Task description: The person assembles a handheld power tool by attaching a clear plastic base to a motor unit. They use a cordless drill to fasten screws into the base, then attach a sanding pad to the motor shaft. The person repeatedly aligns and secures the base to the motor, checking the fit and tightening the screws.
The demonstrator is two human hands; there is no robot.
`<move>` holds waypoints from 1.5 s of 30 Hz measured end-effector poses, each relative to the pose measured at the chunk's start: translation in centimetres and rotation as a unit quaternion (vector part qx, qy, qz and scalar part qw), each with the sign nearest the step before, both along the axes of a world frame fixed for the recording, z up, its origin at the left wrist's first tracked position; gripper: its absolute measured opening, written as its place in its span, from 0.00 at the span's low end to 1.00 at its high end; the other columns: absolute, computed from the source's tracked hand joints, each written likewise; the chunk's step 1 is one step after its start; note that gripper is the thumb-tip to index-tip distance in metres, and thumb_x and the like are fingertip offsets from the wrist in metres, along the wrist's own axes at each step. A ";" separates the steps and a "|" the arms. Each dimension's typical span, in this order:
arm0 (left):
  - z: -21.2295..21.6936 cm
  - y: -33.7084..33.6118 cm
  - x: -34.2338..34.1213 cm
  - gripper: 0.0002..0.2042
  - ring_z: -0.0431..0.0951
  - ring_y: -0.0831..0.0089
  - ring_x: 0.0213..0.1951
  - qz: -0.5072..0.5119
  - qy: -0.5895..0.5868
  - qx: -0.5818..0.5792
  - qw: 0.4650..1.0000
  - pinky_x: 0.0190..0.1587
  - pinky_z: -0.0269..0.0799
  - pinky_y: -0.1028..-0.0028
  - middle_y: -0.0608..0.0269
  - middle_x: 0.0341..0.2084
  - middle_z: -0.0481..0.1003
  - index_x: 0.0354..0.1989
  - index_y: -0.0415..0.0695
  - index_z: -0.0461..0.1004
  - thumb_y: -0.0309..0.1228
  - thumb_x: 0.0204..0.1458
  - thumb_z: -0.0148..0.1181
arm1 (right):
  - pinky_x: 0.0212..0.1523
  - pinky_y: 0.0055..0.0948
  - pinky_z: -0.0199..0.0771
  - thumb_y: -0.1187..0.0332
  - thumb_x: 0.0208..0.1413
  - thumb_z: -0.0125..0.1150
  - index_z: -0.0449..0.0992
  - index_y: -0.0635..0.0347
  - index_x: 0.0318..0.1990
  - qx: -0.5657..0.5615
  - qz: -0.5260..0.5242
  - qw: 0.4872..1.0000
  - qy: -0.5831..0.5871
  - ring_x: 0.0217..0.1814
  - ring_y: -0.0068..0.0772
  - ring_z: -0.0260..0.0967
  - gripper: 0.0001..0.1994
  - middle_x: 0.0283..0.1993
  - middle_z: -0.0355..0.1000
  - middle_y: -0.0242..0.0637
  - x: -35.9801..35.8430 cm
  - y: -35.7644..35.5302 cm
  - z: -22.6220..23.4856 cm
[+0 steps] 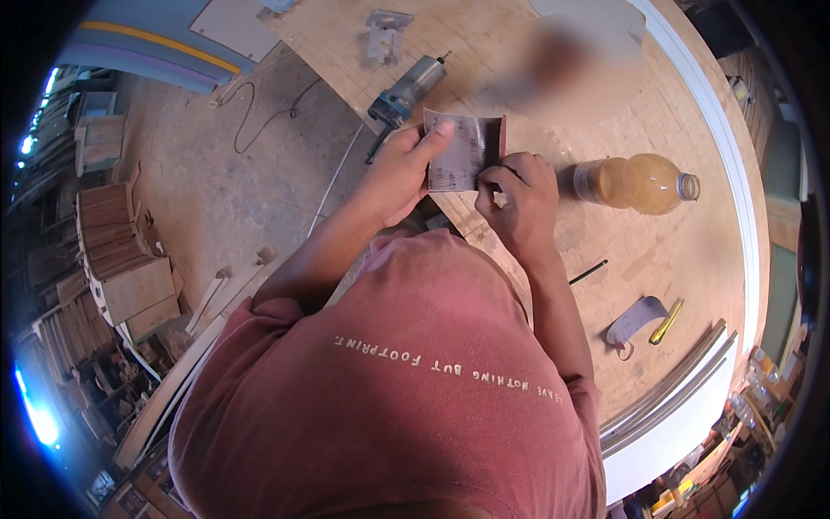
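Note:
A small sheet of sandpaper [456, 163], printed backing facing up, is held in front of my chest over the table's edge. My left hand [399, 177] grips its left side, thumb pressed on top of the backing. At the sheet's lower right corner my right hand [526, 197] pinches the edge with curled fingers. The right side bends upward, and a strip of its reddish-brown grit face shows there. Just beyond my left hand lies a trim router [408, 92] with a clear and teal body. To the right of my right hand, a bottle of yellowish liquid [644, 183] rests on its side.
On the wooden table [536, 238] are a dark pencil [589, 272], a curled sandpaper piece [635, 322], a yellow utility knife [666, 323] and thin strips [670, 385]. A clear plastic package [386, 36] lies at the far side. Wooden cabinetry [130, 251] stands on the left floor.

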State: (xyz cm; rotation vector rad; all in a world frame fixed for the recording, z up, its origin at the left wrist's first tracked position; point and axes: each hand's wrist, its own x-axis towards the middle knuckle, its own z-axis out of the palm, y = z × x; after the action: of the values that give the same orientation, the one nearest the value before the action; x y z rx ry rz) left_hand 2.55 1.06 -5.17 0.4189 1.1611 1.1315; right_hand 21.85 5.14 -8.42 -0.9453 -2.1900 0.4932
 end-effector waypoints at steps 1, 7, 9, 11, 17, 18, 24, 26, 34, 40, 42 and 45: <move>-0.7 0.0 -0.3 0.23 0.79 0.70 0.50 0.013 -0.022 -0.010 1.000 0.52 0.78 0.66 0.58 0.50 0.75 0.58 0.36 0.68 0.45 0.67 0.53 | 0.38 0.37 0.67 0.74 0.36 0.71 0.80 0.55 0.29 -0.025 0.005 0.999 0.045 0.38 0.37 0.68 0.09 0.34 0.68 0.33 0.2 0.0 0.1; -1.6 0.1 -2.0 0.22 0.78 0.69 0.53 -0.010 -0.110 -0.035 0.993 0.54 0.78 0.65 0.57 0.52 0.74 0.59 0.38 0.67 0.45 0.68 0.52 | 0.42 0.31 0.69 0.76 0.41 0.70 0.81 0.61 0.32 -0.159 -0.002 0.974 0.162 0.39 0.34 0.67 0.08 0.36 0.67 0.36 1.4 -0.5 0.3; -1.4 0.2 -1.9 0.23 0.77 0.69 0.53 -0.008 -0.108 -0.038 0.993 0.54 0.77 0.65 0.57 0.53 0.74 0.60 0.39 0.67 0.46 0.68 0.52 | 0.42 0.29 0.68 0.76 0.44 0.70 0.82 0.62 0.33 -0.170 -0.004 0.968 0.183 0.39 0.32 0.66 0.07 0.36 0.66 0.36 1.7 -0.4 -0.1; -0.6 0.3 -1.7 0.24 0.76 0.69 0.54 0.000 -0.096 -0.038 0.995 0.55 0.76 0.65 0.58 0.53 0.74 0.60 0.39 0.67 0.47 0.67 0.52 | 0.43 0.27 0.67 0.75 0.46 0.71 0.82 0.62 0.34 -0.189 -0.006 0.961 0.202 0.40 0.30 0.65 0.07 0.37 0.65 0.35 1.9 -0.3 -0.5; -0.6 0.4 -0.9 0.26 0.74 0.72 0.55 -0.009 -0.034 -0.013 0.999 0.55 0.74 0.66 0.62 0.54 0.73 0.61 0.42 0.67 0.50 0.65 0.55 | 0.44 0.27 0.65 0.72 0.54 0.69 0.83 0.63 0.38 -0.240 0.006 0.946 0.216 0.41 0.29 0.63 0.06 0.38 0.65 0.34 2.3 0.0 -0.1; -0.5 0.4 -0.8 0.24 0.75 0.71 0.54 0.003 -0.029 -0.017 0.999 0.55 0.75 0.66 0.61 0.53 0.74 0.60 0.40 0.67 0.48 0.66 0.54 | 0.45 0.27 0.64 0.72 0.55 0.67 0.83 0.63 0.39 -0.258 0.011 0.937 0.237 0.42 0.28 0.63 0.06 0.39 0.65 0.34 2.5 0.0 -0.2; -1.5 0.6 -1.5 0.24 0.76 0.74 0.51 0.049 -0.031 -0.028 0.998 0.53 0.74 0.68 0.63 0.50 0.75 0.58 0.41 0.69 0.47 0.64 0.58 | 0.48 0.24 0.61 0.69 0.59 0.62 0.82 0.64 0.40 -0.353 0.029 0.864 0.358 0.45 0.27 0.61 0.08 0.41 0.63 0.31 4.0 -0.2 -0.8; -1.7 0.7 -1.6 0.23 0.77 0.74 0.50 0.060 -0.030 -0.021 0.998 0.53 0.75 0.69 0.63 0.49 0.75 0.57 0.40 0.70 0.46 0.64 0.59 | 0.49 0.23 0.59 0.67 0.59 0.61 0.82 0.64 0.40 -0.353 0.044 0.841 0.408 0.45 0.26 0.60 0.10 0.42 0.62 0.30 4.6 -0.1 -1.9; -4.6 1.5 -2.8 0.27 0.76 0.77 0.45 0.007 0.125 0.016 0.992 0.47 0.73 0.73 0.61 0.45 0.76 0.59 0.36 0.69 0.47 0.63 0.60 | 0.47 0.26 0.58 0.60 0.65 0.51 0.69 0.59 0.34 -0.417 -0.089 0.806 0.411 0.42 0.25 0.57 0.12 0.38 0.62 0.29 6.7 -2.0 -3.4; -9.7 2.6 -1.4 0.27 0.76 0.77 0.41 -0.067 0.193 -0.011 0.979 0.44 0.72 0.73 0.61 0.42 0.77 0.57 0.35 0.71 0.46 0.61 0.62 | 0.40 0.27 0.59 0.52 0.70 0.48 0.67 0.59 0.29 -0.433 -0.158 0.837 0.295 0.34 0.24 0.58 0.21 0.28 0.61 0.30 9.4 -4.8 -4.9; -11.9 3.0 0.0 0.26 0.76 0.77 0.40 -0.112 0.212 -0.014 0.971 0.43 0.72 0.73 0.61 0.42 0.78 0.57 0.35 0.72 0.46 0.60 0.63 | 0.35 0.28 0.59 0.49 0.71 0.48 0.66 0.60 0.25 -0.432 -0.171 0.845 0.266 0.31 0.23 0.58 0.25 0.25 0.61 0.29 10.0 -6.1 -4.7; -14.6 3.9 2.0 0.28 0.76 0.76 0.40 -0.195 0.232 -0.017 0.953 0.43 0.72 0.73 0.59 0.42 0.78 0.57 0.34 0.72 0.46 0.59 0.65 | 0.35 0.26 0.60 0.50 0.70 0.51 0.66 0.59 0.25 -0.442 -0.205 0.835 0.256 0.31 0.22 0.58 0.25 0.25 0.62 0.30 11.2 -8.5 -6.6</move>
State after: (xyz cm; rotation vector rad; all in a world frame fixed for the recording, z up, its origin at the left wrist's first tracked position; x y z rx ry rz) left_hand 4.58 5.01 -19.82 0.8796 1.4222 0.6804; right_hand 33.08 -3.34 -15.03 -1.4835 -1.1661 1.4126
